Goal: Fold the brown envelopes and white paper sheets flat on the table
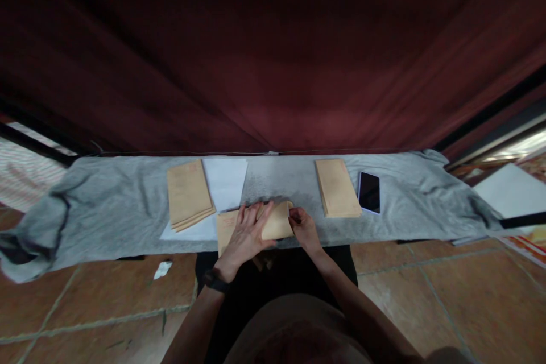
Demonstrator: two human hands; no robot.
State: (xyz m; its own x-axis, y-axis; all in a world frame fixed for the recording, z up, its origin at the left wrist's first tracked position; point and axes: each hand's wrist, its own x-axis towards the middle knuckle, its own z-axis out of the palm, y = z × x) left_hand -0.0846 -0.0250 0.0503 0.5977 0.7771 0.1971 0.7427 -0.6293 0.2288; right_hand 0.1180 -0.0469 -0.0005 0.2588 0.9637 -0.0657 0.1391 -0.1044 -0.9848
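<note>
A brown paper envelope (277,223) lies across the near edge of the grey cloth, in front of my body. My left hand (249,233) rests on it with the fingers spread, pressing on its left and middle part. At the envelope's right end, my right hand (303,226) is closed in a pinch on the edge. The fingertips there are partly hidden. To the left, a fanned stack of brown envelopes (188,190) lies on white paper sheets (226,179). Another stack of brown envelopes (338,187) is to the right of my right hand.
A smartphone (369,192) lies beside the right stack. Grey cloth (409,193) covers the narrow bench, with a dark red curtain (273,79) hanging behind it. On the tiled floor at left is a crumpled white scrap (162,269). White paper (509,193) shows at far right.
</note>
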